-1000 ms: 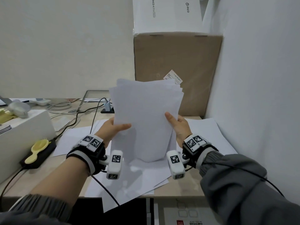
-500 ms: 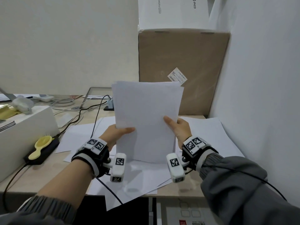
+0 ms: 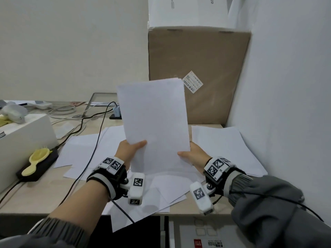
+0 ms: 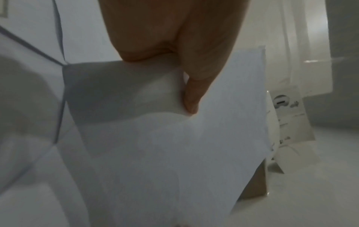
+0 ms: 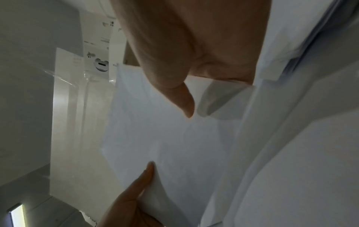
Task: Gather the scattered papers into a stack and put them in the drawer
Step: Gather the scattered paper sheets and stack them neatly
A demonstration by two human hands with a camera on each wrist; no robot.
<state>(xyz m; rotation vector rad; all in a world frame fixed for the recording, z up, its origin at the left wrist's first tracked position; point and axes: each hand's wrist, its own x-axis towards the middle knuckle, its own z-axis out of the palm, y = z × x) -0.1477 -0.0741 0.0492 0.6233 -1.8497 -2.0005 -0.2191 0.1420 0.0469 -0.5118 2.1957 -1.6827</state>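
Observation:
A stack of white papers (image 3: 154, 122) stands upright on its lower edge over the desk, its sheets squared. My left hand (image 3: 131, 151) pinches its left edge, thumb on the near face. My right hand (image 3: 192, 154) pinches its right edge the same way. In the left wrist view the thumb (image 4: 192, 86) presses on the stack (image 4: 174, 153). The right wrist view shows my right thumb (image 5: 174, 86) on the stack (image 5: 165, 138). More loose sheets (image 3: 100, 145) lie flat on the desk, some under the stack, and another pile of sheets (image 3: 225, 149) lies at the right. No drawer front is clearly in view.
A tall cardboard box (image 3: 197, 72) with a white box (image 3: 188, 11) on top stands behind the stack. A white wall (image 3: 286, 104) closes the right side. Left are a white box (image 3: 23, 136), a yellow brush (image 3: 35, 160) on a black block, and cables (image 3: 86, 120).
The fanned, uneven sheets have been squared into a neat upright stack. Both hands slid lower along its side edges and still hold it.

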